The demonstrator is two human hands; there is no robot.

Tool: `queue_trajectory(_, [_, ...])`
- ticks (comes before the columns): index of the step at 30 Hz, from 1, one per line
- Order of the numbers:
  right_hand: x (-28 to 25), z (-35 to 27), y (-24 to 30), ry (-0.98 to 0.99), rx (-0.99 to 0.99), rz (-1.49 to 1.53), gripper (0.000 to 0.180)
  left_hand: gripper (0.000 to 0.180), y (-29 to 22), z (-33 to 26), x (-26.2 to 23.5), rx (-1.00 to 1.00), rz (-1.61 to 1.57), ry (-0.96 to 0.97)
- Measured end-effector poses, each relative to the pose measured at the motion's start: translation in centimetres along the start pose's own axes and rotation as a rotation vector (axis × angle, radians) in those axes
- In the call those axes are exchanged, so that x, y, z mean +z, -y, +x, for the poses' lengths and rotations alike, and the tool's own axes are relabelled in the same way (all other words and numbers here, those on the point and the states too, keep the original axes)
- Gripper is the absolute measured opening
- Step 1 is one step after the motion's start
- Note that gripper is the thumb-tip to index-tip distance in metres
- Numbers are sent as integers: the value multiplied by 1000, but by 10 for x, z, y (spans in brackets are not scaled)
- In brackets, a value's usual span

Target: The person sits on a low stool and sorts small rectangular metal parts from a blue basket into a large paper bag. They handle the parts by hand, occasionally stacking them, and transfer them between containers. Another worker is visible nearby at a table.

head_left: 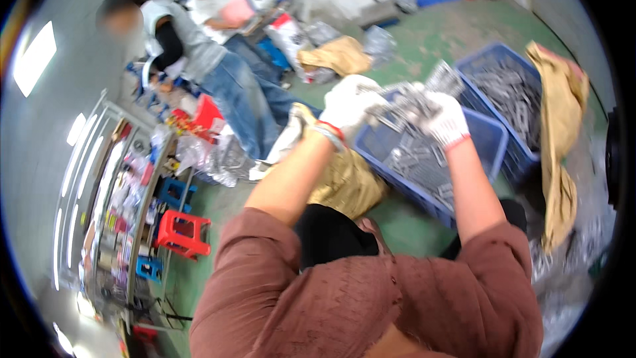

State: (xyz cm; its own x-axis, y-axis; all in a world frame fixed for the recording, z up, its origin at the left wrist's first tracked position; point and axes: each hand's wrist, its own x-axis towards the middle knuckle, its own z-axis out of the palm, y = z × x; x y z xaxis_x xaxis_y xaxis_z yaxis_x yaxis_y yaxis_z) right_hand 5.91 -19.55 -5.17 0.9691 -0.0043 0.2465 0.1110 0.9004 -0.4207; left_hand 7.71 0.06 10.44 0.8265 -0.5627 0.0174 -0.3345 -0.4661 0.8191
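Note:
White gloves cover both of my hands, raised over a blue plastic crate of loose grey metal parts. Between the hands is a bunch of similar grey metal parts, too blurred to tell their exact kind. My left hand is closed on the bunch's left end, a red band at its wrist. On the other side my right hand grips the bunch, with some pieces sticking up above the fingers.
A second blue crate of metal pieces stands at the right, a tan sack hanging at its side. By my knees lies a yellowish sack. Two people work at the upper left. A red stool stands near the shelving.

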Motion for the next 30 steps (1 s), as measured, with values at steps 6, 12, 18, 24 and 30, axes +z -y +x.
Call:
queue_trajectory(6, [-6, -3, -6, -6, 197, -2, 34, 38, 13, -10, 4, -4, -51, -189])
queue_trajectory(12, [-1, -7, -7, -65, 147, 50, 35, 33, 1, -13, 7, -18, 34, -113])
queue_trajectory(18, [2, -6, -16, -92, 158, 49, 41, 35, 7, -15, 0, -52, 50, -107])
queue_trajectory(24, [15, -11, -17, -140, 161, 25, 62, 35, 13, -15, -3, -52, 35, -75])
queue_trajectory(30, [3, -7, -25, -55, 194, 14, 56, 37, 4, -20, -4, -39, 154, -24])
